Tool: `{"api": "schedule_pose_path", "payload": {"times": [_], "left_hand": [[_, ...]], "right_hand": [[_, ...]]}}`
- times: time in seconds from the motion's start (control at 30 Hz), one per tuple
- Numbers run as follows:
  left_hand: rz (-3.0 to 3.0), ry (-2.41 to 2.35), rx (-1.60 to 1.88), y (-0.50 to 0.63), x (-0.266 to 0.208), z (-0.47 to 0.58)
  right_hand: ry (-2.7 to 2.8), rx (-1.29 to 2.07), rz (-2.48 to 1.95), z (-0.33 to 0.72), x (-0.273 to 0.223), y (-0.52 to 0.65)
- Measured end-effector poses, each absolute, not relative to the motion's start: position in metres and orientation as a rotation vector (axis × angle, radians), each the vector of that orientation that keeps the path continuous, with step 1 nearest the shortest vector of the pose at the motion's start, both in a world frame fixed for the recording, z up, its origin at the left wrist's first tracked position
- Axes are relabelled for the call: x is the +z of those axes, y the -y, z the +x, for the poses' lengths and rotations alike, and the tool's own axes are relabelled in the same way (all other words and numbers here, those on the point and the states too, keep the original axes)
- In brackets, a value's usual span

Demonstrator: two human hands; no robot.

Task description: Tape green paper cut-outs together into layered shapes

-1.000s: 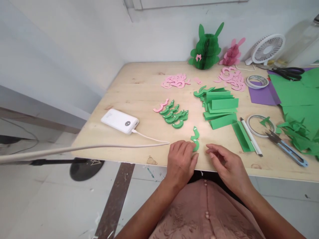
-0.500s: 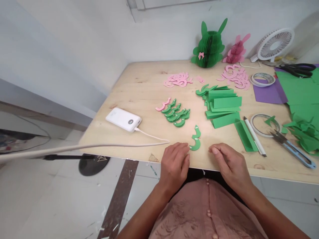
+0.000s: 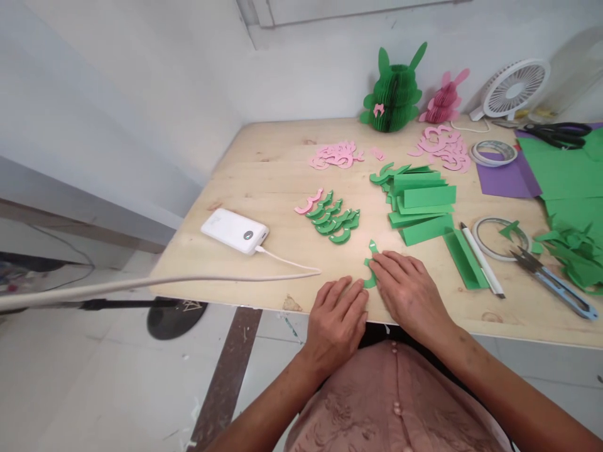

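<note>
A curved green paper cutout with small white tape bits lies flat near the table's front edge. Over its right side rests my right hand, fingers stretched and laid flat, hiding part of it. My left hand lies with extended fingers on the wood, its fingertips at the cutout's lower left end. Just beyond is a cluster of similar green cutouts with white tape pieces, and one pink cutout beside them. Folded green paper strips are heaped to the right.
A white power bank with a cable lies left. At right are a white pen, tape rolls, blue snips, black scissors and green scraps. Pink cutouts, a green paper rabbit and a fan stand behind.
My right hand has moved left and forward onto the green cutout, its fingers flattening out. My left hand has shifted slightly right, with its fingers more spread.
</note>
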State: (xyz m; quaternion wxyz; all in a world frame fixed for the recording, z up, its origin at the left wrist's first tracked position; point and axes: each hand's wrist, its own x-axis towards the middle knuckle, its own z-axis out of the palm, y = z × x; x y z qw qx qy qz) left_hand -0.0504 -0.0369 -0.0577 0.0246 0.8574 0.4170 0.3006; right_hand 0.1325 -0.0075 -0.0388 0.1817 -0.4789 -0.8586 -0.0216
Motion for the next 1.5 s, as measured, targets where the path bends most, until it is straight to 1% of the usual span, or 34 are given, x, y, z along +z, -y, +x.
{"api": "schedule_pose_path", "payload": {"times": [0.2,0.4,0.63,0.7,0.87,0.93,1.3,1.5], "left_hand": [[2.652,-1.285,0.959,0.038,-0.060,-0.051],[2.637,-1.280,0.951,0.039,-0.060,-0.052],[2.325,-1.349,1.116,0.031,-0.048,-0.041],[2.307,-1.424,1.091,0.026,-0.047,-0.033],[2.399,-1.582,0.902,0.017,-0.046,-0.013],[2.394,-1.625,0.886,0.015,-0.046,-0.009],[2.123,-1.608,1.075,0.012,-0.050,-0.010],[1.992,-1.618,1.171,0.012,-0.050,-0.012]], "right_hand": [[2.332,-0.054,-1.385,0.130,-0.033,0.002],[2.419,-0.092,-1.413,0.125,-0.035,-0.008],[2.196,0.082,-1.417,0.139,-0.039,0.004],[2.138,0.106,-1.437,0.143,-0.040,0.012],[2.115,0.090,-1.437,0.145,-0.044,0.022],[2.111,0.074,-1.436,0.143,-0.045,0.023],[2.089,0.016,-1.419,0.141,-0.048,0.023],[2.160,0.055,-1.418,0.139,-0.043,0.025]]}}
